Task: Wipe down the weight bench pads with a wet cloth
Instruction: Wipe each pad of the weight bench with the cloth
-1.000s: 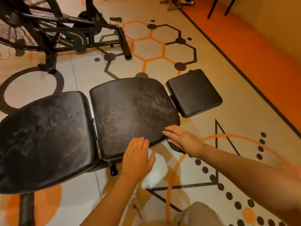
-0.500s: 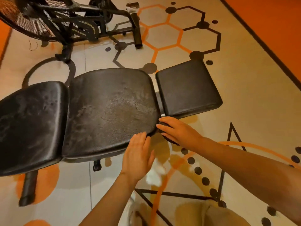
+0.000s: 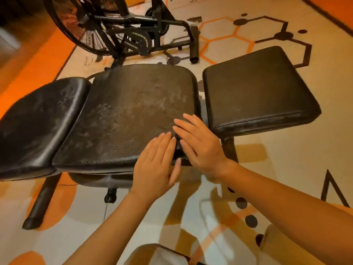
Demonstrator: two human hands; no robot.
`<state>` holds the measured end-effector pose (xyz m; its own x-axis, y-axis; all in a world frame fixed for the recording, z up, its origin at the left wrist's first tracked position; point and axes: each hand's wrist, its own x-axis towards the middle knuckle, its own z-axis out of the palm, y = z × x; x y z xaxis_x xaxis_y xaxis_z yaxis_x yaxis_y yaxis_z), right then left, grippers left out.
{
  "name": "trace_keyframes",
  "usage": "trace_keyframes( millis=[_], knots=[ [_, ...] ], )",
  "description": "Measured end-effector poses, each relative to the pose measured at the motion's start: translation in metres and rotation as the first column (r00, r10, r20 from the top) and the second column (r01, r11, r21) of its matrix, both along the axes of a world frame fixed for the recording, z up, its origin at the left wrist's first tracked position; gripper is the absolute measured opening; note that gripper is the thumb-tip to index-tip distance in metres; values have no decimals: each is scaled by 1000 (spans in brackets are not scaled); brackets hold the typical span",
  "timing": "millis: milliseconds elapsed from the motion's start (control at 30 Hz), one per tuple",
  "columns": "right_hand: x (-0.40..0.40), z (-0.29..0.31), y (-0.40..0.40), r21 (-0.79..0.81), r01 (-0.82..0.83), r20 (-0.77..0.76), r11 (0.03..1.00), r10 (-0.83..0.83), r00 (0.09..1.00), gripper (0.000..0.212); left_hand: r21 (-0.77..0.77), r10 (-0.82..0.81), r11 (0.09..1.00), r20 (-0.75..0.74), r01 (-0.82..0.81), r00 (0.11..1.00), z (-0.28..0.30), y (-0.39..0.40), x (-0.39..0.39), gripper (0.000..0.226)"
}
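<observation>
My left hand (image 3: 158, 165) and right hand (image 3: 198, 144) lie flat with straight fingers on the near right corner of the middle pad (image 3: 133, 119), grasping nothing; no cloth is visible. Right of it is the small pad (image 3: 256, 90), left the long pad (image 3: 42, 121). The vinyl looks firm, grained and fixed; I judge it suits pressing strokes, not gripping.

The bench carries three black pads in a row — a left pad (image 3: 38, 123), a scuffed middle pad (image 3: 129, 115) and a square right pad (image 3: 256, 88). Both hands lie flat at the middle pad's near right corner — the left hand (image 3: 156, 163) beside the right hand (image 3: 198, 142). The bench stands on a patterned floor (image 3: 286, 169).
</observation>
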<state>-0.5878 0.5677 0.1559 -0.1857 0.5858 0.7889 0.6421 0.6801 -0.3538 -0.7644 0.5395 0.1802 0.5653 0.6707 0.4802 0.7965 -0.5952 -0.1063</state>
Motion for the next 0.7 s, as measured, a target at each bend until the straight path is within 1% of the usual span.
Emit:
trace_keyframes(
  millis=[100,167,233,333,433,567,700],
  knots=[
    [1,-20,0,79,-33,-28,996,35,999,36,55,-8,998,4,7,1000,-2,2,0,48],
    [1,-35,-1,72,-52,-71,996,57,996,37,72,16,997,27,-18,999,-3,1,2,48],
    [1,-50,-2,113,-46,-104,993,58,993,38,90,45,995,28,-47,999,-5,0,4,49],
    [-3,-64,0,187,-15,-117,982,37,992,48,91,51,994,33,-54,998,-4,0,6,49],
    [-12,-50,5,225,25,-142,974,7,990,37,85,52,995,23,-53,998,-2,-1,5,49],
    [-9,-18,17,260,-17,-116,965,49,992,28,83,78,993,27,-80,997,0,-3,7,50],
    [-4,-42,9,202,-58,-53,978,70,996,36,77,125,989,20,-126,992,0,-7,9,51]
  ],
)
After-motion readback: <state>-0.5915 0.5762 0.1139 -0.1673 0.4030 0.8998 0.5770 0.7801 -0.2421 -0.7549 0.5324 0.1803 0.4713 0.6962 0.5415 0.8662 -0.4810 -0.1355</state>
